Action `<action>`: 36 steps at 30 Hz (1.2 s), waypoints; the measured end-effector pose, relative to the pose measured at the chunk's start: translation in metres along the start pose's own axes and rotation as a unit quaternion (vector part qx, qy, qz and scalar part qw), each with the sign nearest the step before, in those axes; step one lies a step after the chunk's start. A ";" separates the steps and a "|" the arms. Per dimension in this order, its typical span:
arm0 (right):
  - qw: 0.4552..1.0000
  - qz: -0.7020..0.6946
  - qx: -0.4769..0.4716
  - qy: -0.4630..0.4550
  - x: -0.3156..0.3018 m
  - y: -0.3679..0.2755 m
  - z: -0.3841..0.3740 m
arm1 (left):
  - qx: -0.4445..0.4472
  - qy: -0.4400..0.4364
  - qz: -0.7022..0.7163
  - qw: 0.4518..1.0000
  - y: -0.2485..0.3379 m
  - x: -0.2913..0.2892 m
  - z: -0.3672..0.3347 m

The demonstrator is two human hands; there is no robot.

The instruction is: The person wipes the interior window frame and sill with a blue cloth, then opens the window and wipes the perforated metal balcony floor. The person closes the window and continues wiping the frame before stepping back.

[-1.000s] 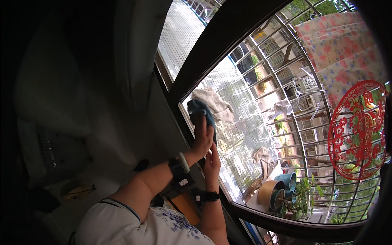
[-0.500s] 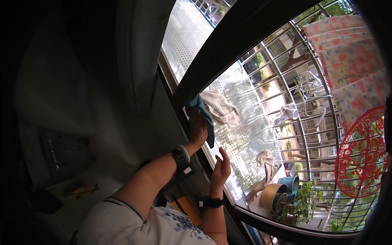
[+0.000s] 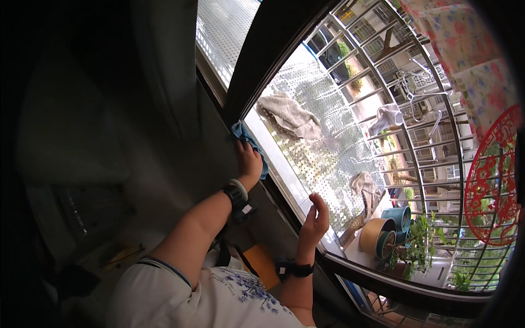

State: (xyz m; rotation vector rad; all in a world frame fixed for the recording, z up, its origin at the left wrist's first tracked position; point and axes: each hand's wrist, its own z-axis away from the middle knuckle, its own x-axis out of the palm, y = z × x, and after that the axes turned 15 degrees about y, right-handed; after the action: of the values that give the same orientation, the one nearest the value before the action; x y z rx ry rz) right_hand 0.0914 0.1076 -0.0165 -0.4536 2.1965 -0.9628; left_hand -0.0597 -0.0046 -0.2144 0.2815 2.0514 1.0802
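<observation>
Under my left hand [image 3: 250, 163] a blue cloth [image 3: 239, 131] lies bunched on the inner edge of the window sill [image 3: 284, 175], close to the corner of the dark window frame [image 3: 254, 60]. The fingers press on the cloth and hold it; part of it sticks out past them on both sides. My right hand [image 3: 314, 221] is raised beside the lower part of the sill, fingers apart and loosely bent, with nothing in it. A dark band with a small box circles each wrist, and the left one also has a pale bangle [image 3: 239, 188].
Outside lie a greyish rag [image 3: 290, 116] and a brownish rag [image 3: 365, 188] on a perforated metal sheet [image 3: 333, 147]. Beyond are plant pots [image 3: 374, 235], metal bars [image 3: 413, 147], hangers [image 3: 421, 93] and a floral curtain [image 3: 459, 49]. A red cut-out decoration [image 3: 492, 180] is at the right.
The view has shifted. My left hand and the cloth have moved a little down along the sill, away from the frame corner. My right hand has moved slightly right, still empty.
</observation>
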 end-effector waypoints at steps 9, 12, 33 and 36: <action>0.998 -0.019 -0.032 -0.053 -0.006 0.013 -0.003 | -0.038 -0.270 0.051 0.961 0.057 -0.059 0.152; 0.996 -0.037 -0.030 -0.072 -0.014 0.013 -0.007 | -0.032 -0.371 0.081 0.925 0.067 -0.079 0.185; 0.961 -0.073 0.267 0.030 -0.104 0.132 0.142 | 0.054 -0.302 0.082 0.948 0.067 -0.074 0.196; 0.953 -0.047 0.294 0.064 -0.112 0.145 0.151 | 0.064 -0.366 0.119 0.921 0.082 -0.087 0.241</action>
State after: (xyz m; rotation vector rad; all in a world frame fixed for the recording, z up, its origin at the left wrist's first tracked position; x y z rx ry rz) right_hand 0.2712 0.1892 -0.1483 -0.2161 1.8774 -1.6632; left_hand 0.1613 0.1454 -0.1832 0.8783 1.4261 0.8024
